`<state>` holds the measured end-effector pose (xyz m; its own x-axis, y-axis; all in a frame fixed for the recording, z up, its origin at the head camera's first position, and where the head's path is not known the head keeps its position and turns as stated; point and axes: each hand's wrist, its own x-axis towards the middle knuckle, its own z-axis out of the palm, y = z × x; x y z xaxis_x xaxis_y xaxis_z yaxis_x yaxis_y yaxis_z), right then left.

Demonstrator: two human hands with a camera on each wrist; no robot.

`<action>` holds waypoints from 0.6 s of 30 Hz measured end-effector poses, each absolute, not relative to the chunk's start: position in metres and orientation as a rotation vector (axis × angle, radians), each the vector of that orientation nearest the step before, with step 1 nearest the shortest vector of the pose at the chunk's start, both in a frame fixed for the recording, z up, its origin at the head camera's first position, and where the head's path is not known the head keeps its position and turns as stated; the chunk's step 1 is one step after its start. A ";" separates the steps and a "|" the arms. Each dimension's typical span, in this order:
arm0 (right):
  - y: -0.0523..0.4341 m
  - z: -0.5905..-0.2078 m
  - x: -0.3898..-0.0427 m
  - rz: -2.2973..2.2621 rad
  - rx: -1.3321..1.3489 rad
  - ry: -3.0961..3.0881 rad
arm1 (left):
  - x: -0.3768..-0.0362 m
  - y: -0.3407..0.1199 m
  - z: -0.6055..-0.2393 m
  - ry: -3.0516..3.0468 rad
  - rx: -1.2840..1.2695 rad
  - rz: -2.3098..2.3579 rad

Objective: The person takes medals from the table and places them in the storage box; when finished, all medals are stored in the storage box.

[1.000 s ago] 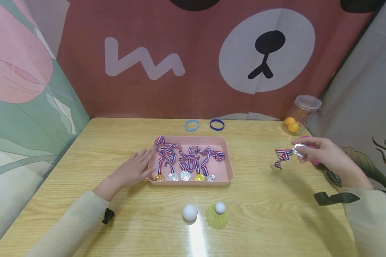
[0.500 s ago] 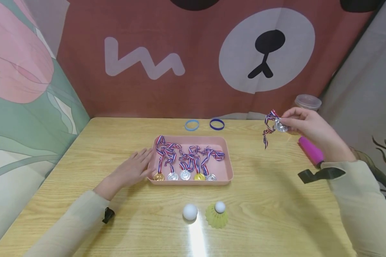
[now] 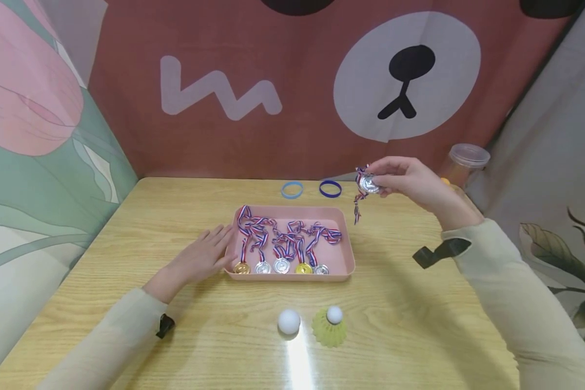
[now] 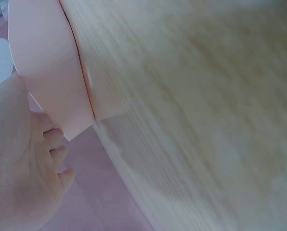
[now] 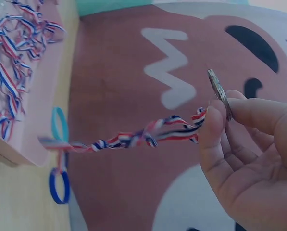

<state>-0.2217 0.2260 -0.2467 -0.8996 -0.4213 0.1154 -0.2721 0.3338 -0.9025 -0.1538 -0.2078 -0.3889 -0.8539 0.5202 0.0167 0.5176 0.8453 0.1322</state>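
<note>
One silver medal (image 3: 369,184), pinched at its disc between thumb and fingertips of my right hand (image 3: 407,181); I have it raised off the table at about 2 o'clock from the pink tray (image 3: 347,254), just past its far right corner. Held by the disc, I judge, so that its striped ribbon (image 3: 357,208) hangs free below; the right wrist view shows the disc edge-on and the ribbon trailing loose.

My left hand (image 3: 200,259): fingers straight and lying together, flat on the table, fingertips against the tray's left wall at 9 o'clock. I read this as bracing the tray so it does not slide. The left wrist view shows the fingers along the pink wall.

Five medals in the tray: discs in a row along the near edge, gold (image 3: 241,268), silver (image 3: 262,267), silver (image 3: 281,265), gold (image 3: 303,268), silver (image 3: 321,269); ribbons bunched toward the far side.

Two wristbands at 12 o'clock beyond the tray: light blue (image 3: 291,189), dark blue (image 3: 330,188).

One white ball (image 3: 288,322) and one yellow shuttlecock (image 3: 330,326) at 6 o'clock, side by side.

One clear jar (image 3: 465,161) at 2 o'clock, far right.
</note>
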 end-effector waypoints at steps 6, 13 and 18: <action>0.201 -0.260 -0.230 -1.549 -0.607 2.434 | -0.154 -0.207 -0.389 2.997 0.837 0.205; 0.183 -0.273 -0.237 -1.505 -0.576 2.451 | -0.154 -0.207 -0.389 3.002 0.847 0.206; 0.176 -0.278 -0.238 -1.449 -0.578 2.471 | -0.154 -0.206 -0.389 3.012 0.859 0.207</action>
